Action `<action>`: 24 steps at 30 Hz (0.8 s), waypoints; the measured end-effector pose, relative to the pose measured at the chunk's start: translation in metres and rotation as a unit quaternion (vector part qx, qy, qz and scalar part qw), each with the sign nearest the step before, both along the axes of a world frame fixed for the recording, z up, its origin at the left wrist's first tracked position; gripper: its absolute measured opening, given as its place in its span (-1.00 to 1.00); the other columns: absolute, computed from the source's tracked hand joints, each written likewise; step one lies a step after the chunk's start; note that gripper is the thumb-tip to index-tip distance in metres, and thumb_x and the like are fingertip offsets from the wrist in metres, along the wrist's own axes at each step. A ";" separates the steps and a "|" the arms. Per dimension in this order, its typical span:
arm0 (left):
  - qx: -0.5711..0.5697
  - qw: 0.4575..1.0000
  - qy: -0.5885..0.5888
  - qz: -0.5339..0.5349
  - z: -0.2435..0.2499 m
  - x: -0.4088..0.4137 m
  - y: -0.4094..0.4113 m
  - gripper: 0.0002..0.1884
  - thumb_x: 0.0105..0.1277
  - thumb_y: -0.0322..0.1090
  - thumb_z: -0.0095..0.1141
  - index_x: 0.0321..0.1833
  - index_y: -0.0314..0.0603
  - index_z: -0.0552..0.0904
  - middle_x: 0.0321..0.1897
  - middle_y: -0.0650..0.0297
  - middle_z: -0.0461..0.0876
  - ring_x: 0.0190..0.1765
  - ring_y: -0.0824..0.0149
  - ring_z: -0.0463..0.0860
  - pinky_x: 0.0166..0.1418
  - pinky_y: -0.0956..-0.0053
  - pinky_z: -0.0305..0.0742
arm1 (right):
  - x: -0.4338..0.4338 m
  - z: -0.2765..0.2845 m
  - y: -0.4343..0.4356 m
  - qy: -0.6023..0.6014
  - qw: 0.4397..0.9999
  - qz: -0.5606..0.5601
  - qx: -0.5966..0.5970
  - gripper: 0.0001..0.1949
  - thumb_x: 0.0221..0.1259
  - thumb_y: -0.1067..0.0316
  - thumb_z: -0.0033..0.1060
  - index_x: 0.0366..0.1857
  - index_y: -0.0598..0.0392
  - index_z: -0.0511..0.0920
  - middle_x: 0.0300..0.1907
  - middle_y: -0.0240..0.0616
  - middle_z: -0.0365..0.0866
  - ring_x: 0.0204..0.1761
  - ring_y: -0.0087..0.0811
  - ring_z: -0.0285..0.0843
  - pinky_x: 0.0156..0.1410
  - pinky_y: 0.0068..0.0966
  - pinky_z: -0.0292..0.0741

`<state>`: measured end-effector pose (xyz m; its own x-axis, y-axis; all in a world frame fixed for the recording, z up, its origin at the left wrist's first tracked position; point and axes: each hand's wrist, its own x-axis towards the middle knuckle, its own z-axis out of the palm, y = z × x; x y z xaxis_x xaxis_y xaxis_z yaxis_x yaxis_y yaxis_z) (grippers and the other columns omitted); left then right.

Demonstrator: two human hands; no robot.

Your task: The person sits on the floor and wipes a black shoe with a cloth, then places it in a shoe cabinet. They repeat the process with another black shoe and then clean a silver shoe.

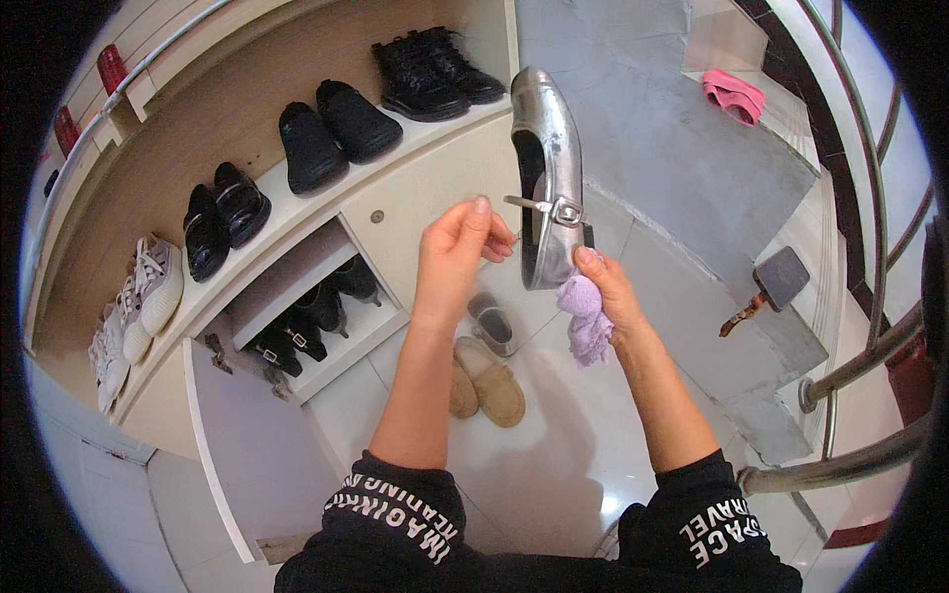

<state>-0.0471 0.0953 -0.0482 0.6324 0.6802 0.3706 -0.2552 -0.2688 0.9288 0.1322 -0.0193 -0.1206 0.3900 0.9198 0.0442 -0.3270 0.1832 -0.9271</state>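
A silver Mary Jane shoe is held up toe-first in front of me, its buckled strap sticking out loose over the opening. My right hand grips the shoe near the heel and also holds a crumpled light purple cloth, which hangs below. Just left of the strap's free end is my left hand, with fingers loosely curled and the thumb raised. I see nothing in it, and a small gap separates it from the strap. Beneath, another silver shoe rests on the floor.
A curved shoe cabinet stands ahead and left, with several pairs on top. Its door hangs open, showing black heels. Tan slippers lie on the tiles. A brush and pink cloth are on steps beside a metal railing.
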 end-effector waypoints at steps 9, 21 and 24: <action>-0.181 0.964 -0.194 -0.015 -0.021 0.042 -0.038 -0.72 0.46 -0.15 0.08 0.02 -0.21 0.48 -0.22 0.36 0.55 -0.17 0.57 0.48 -0.08 0.61 0.42 | -0.012 0.040 -0.015 -0.164 0.984 0.042 -0.061 -0.25 0.13 -0.17 0.35 0.14 0.39 0.46 -0.11 -0.11 0.64 -0.14 -0.46 0.60 -0.03 -0.53 0.53; -0.072 0.959 -0.248 0.113 -0.039 0.043 -0.016 -0.86 0.50 -0.29 -0.01 -0.14 -0.20 0.45 -0.31 0.41 0.50 -0.26 0.61 0.40 -0.16 0.65 0.35 | -0.005 0.050 -0.013 -0.062 0.991 -0.111 0.028 -0.56 0.32 0.01 0.16 0.01 0.22 0.51 -0.18 -0.28 0.56 -0.17 -0.51 0.50 -0.06 -0.54 0.47; -0.030 0.963 -0.231 0.134 -0.038 0.044 -0.026 -0.85 0.51 -0.28 -0.01 -0.16 -0.21 0.43 -0.31 0.41 0.49 -0.24 0.60 0.38 -0.13 0.63 0.34 | -0.017 0.061 -0.009 -0.160 0.956 -0.226 0.094 -0.70 0.27 0.18 0.24 -0.13 0.20 0.51 -0.20 -0.30 0.56 -0.20 -0.49 0.49 -0.10 -0.53 0.45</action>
